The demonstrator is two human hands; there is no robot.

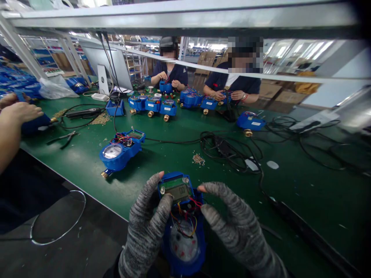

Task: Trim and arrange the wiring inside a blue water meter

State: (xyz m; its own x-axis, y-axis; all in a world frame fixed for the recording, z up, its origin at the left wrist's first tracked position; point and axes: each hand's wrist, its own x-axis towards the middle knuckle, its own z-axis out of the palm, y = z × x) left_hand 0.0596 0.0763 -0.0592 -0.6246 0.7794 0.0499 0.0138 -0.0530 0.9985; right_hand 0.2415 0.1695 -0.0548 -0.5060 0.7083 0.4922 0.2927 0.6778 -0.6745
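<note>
Blue water meter (pixel 183 227) sits between both hands — left hand (pixel 147 227) and right hand (pixel 234 227) grip its sides.

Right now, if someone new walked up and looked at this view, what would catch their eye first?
First, the two grey-gloved hands at bottom centre, left hand and right hand, gripping an open blue water meter with its small display and loose coloured wires showing. Next, a second open meter lying on the green bench just beyond, left of centre. Across the bench, two seated co-workers handle a row of blue meters.
</note>
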